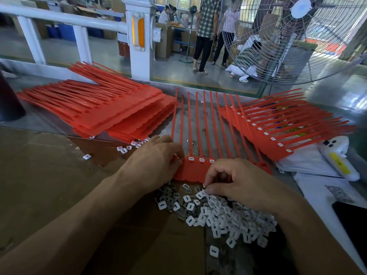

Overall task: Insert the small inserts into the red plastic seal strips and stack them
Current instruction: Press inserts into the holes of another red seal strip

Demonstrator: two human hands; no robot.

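The left hand pinches the red strip sheet's left edge at center; at 5 o'clock, the right hand pinches an insert from the insert pile.

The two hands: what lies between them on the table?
In the head view, the red seal strip sheet lies between the left hand and the right hand, with three white inserts already seated in it.

head cam | looks forward and down | close over hands | workshop floor beyond
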